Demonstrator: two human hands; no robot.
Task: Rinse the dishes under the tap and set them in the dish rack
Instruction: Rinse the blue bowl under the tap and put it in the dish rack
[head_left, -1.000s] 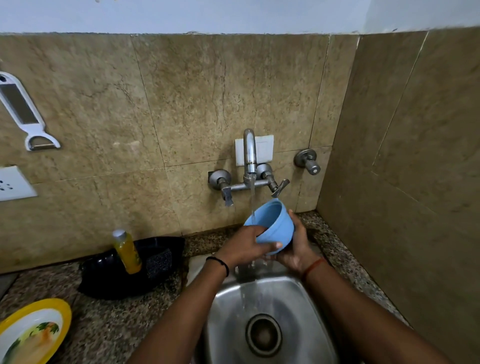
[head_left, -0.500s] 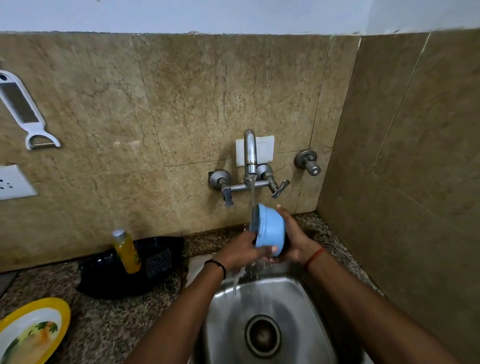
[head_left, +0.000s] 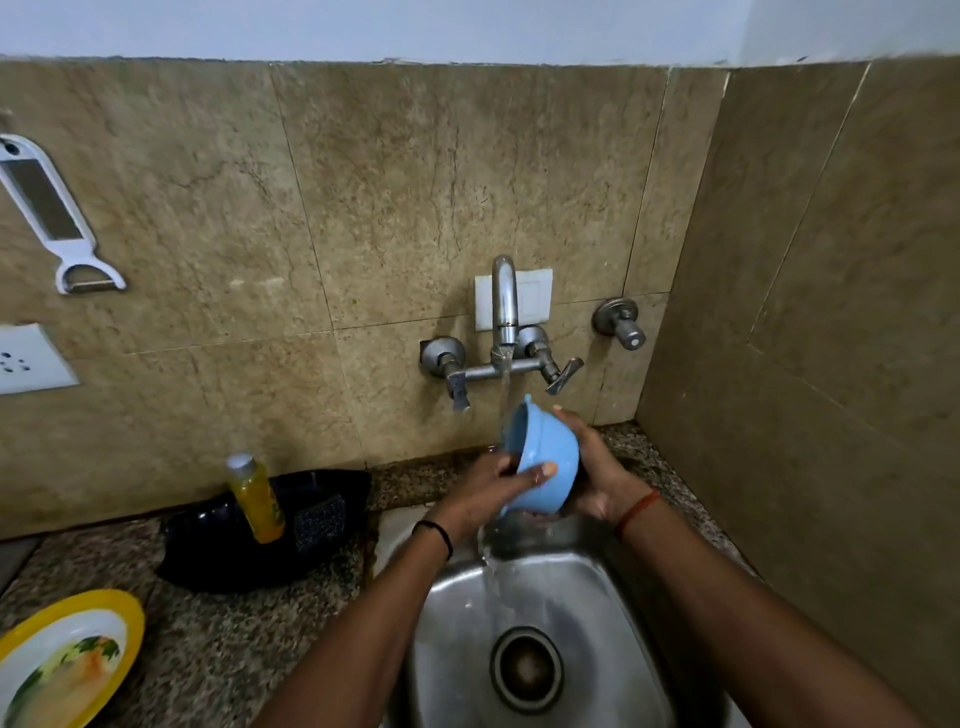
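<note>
Tan tiled wall (head_left: 363, 208) w/ tap (head_left: 504, 306) running over steel sink (head_left: 597, 623); yellow-rim plate (head_left: 67, 660) cut off bottom left, no dish rack in shot. Blue bowl (head_left: 545, 462) tipped on its side under the stream, mouth facing left. Left hand (head_left: 483, 488) grips its near rim, thumb on the outside; right hand (head_left: 597, 467) cups the back, its fingers mostly hidden.

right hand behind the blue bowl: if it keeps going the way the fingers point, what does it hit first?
Probably the tap's right lever handle: the right hand cups the blue bowl, fingers pointing up and back toward the wall. Depth is unclear.
</note>
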